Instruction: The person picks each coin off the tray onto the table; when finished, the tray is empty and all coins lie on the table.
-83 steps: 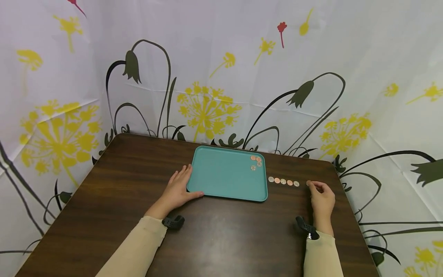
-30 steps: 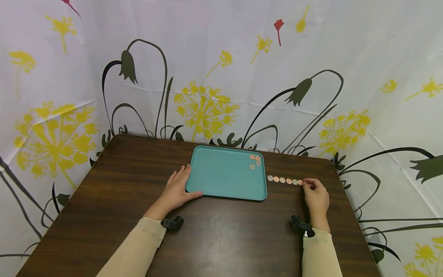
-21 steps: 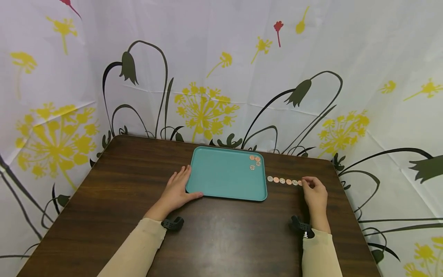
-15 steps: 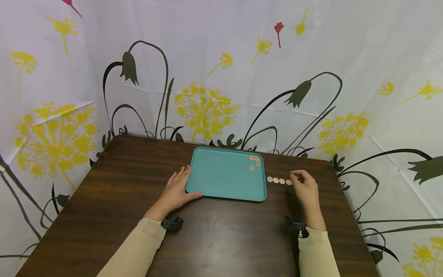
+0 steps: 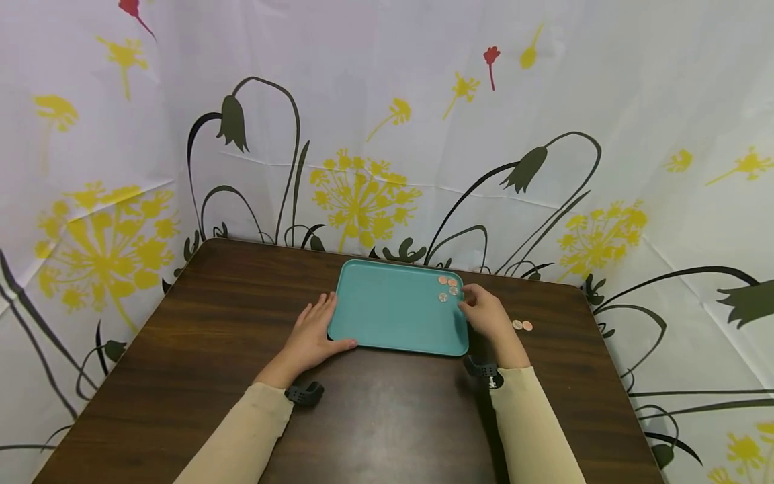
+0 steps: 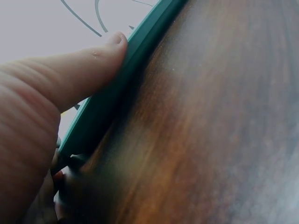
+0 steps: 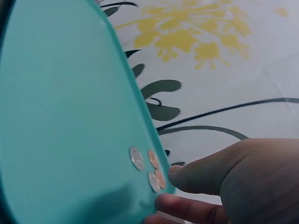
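My left hand (image 5: 310, 337) rests at the near left corner of the teal tray (image 5: 393, 316), fingers straight along its left side. In the left wrist view its thumb (image 6: 100, 65) lies on the tray's rim. My right hand (image 5: 486, 316) is at the tray's right edge, beside several coins (image 7: 136, 158) inside the far right corner, some copper, some silvery. Thumb and forefinger are apart in the right wrist view, with nothing visible between them. On the table right of that hand lie a silvery coin (image 5: 517, 325) and a copper coin (image 5: 528, 326); the hand covers the rest of their row.
The dark wooden table (image 5: 375, 417) extends around the tray on every side. A white curtain (image 5: 387, 81) printed with flowers hangs close behind the table's far edge. Each wrist wears a dark strap, such as the left strap (image 5: 305, 394).
My right hand set a copper coin at the right end of the row on the table, let go, then moved left to the tray's edge. My left hand stayed put.
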### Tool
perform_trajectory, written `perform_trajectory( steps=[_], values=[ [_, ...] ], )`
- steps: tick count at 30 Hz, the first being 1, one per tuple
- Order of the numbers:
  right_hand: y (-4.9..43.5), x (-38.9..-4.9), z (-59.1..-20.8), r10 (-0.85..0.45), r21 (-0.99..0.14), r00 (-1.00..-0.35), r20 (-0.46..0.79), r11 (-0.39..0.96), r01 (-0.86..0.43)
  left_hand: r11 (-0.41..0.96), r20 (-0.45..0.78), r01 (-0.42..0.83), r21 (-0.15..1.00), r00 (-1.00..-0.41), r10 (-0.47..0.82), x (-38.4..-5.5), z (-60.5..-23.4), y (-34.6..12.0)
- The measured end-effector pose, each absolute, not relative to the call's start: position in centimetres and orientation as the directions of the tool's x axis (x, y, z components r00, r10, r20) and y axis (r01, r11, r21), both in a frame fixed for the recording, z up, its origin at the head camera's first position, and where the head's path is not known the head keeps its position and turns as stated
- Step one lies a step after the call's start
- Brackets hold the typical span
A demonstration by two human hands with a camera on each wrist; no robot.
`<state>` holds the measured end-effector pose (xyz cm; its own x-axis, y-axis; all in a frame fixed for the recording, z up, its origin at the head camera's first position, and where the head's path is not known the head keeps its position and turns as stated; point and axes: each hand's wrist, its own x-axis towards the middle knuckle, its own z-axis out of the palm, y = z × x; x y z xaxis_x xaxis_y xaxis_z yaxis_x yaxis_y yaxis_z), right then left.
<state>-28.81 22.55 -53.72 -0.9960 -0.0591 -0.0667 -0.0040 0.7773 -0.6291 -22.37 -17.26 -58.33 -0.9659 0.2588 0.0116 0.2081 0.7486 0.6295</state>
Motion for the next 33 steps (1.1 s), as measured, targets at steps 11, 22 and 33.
perform_trajectory(
  steps=[11, 22, 33],
  values=[
    [20.2, -32.7, -54.5, -0.056, -0.51, -0.988, -0.145, 0.86, 0.026, 0.755, 0.015, 0.211, 0.621, -0.966, 0.258, -22.3, -58.5, -17.2],
    [17.7, -32.7, -55.3, -0.042, -0.461, -0.999, -0.018, 0.887, -0.029, 0.753, 0.033, 0.225, 0.619, -0.965, 0.262, -22.5, -58.8, -17.1],
    [15.3, -31.0, -55.5, -0.159, -0.377, -0.986, 0.041, 0.912, -0.163, 0.755, 0.028, 0.223, 0.617, -0.965, 0.262, -22.5, -58.7, -17.2]
  ],
)
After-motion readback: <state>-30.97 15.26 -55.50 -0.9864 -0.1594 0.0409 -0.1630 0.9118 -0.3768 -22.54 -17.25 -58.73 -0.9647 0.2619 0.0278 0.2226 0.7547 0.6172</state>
